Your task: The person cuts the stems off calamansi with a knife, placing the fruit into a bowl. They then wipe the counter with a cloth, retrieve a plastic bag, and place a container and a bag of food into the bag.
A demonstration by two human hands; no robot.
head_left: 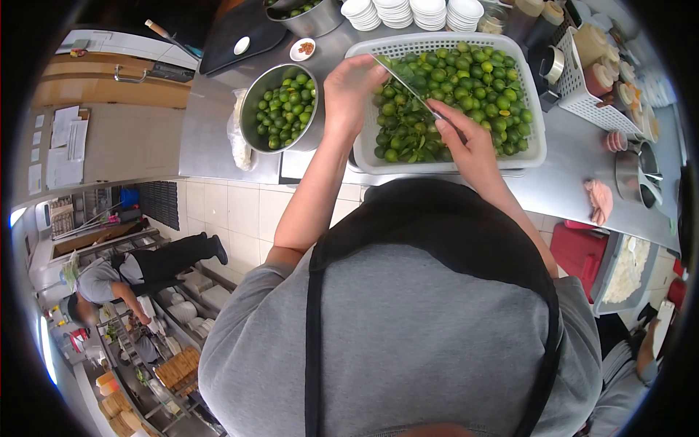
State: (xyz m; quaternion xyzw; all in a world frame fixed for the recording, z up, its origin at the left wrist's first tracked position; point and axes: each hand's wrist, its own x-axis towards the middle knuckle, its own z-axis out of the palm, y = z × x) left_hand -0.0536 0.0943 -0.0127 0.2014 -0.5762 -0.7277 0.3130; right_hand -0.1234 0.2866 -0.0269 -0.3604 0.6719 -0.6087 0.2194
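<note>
My right hand (466, 138) is closed around the dark handle of a knife (408, 86). Its blade slants up and left over a white perforated basket (537, 138) heaped with small green limes (466, 80), a few of them yellowish. Close to the blade's tip is my left hand (348, 96), slightly blurred, with its fingers curled in; what they hold, if anything, I cannot make out. Green leaves and stems (419, 138) lie among the limes below the blade. To the left of my left hand, a steel pot (250, 138) holds more limes.
Stacked white dishes (429, 13) stand behind the basket. A small bowl (302, 49) and a black tray (244, 33) lie at the back left. A caddy of bottles (582, 95) and a pink cloth (598, 202) are on the right. Another person (116, 280) works at far left.
</note>
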